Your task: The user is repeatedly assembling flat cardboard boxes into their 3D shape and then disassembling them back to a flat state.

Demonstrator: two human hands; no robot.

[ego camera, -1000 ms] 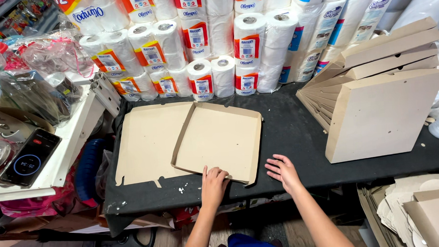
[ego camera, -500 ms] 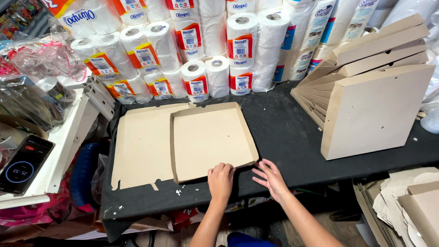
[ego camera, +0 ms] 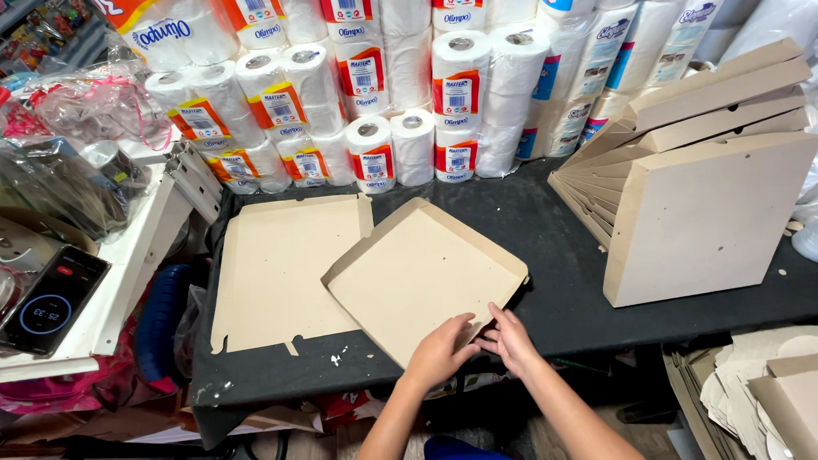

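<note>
A flat tan cardboard box blank (ego camera: 337, 265) lies on the black table (ego camera: 557, 251). Its right half, with raised side flaps, is turned diagonally, one corner pointing at me. My left hand (ego camera: 440, 350) rests on that near corner, fingers on the cardboard. My right hand (ego camera: 508, 338) touches the front right flap at the same corner, close beside the left hand. Both hands press or grip the box edge; nothing else is held.
A leaning stack of folded cardboard boxes (ego camera: 701, 180) stands on the table's right. Paper towel rolls (ego camera: 403, 92) are piled along the back. A phone showing a timer (ego camera: 49, 301) lies on a white shelf at left. More cardboard blanks (ego camera: 784, 398) sit lower right.
The box's right half has rotated to sit diagonally. My two hands have come together at its near corner; a second ago the right hand lay flat on the table apart from the box.
</note>
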